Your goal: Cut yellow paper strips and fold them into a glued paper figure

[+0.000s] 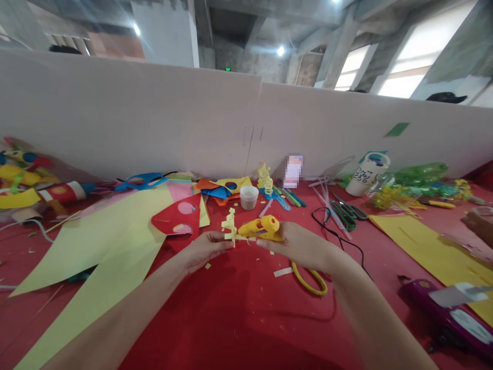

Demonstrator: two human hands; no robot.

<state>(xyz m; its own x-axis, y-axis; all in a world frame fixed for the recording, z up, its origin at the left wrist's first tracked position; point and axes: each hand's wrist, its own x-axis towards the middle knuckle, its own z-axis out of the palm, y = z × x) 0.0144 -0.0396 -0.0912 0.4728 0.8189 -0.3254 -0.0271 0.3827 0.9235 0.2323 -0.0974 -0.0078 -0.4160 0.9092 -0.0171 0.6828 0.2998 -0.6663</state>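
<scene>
My left hand (208, 250) pinches a small pale yellow paper piece (230, 226) made of folded or curled strips, standing upright over the red table. In my right hand (295, 240) is a yellow glue gun (262, 227), gripped by its handle and pointing left. Its nozzle end is at or very near the paper piece; whether they touch is hard to tell. A yellow loop (310, 282), perhaps scissor handles, lies below my right wrist. Small paper scraps are scattered on the red table (231, 313) around both hands.
Behind the hands stand a white cup (248, 197) and a yellow curled paper figure (265, 180). Yellow sheets (100, 231) and a red mask (179, 218) lie left. Scissors (348, 211), a black cable, a white container (367, 173) and a purple tool (442, 313) are right, near another person's hand (479, 226).
</scene>
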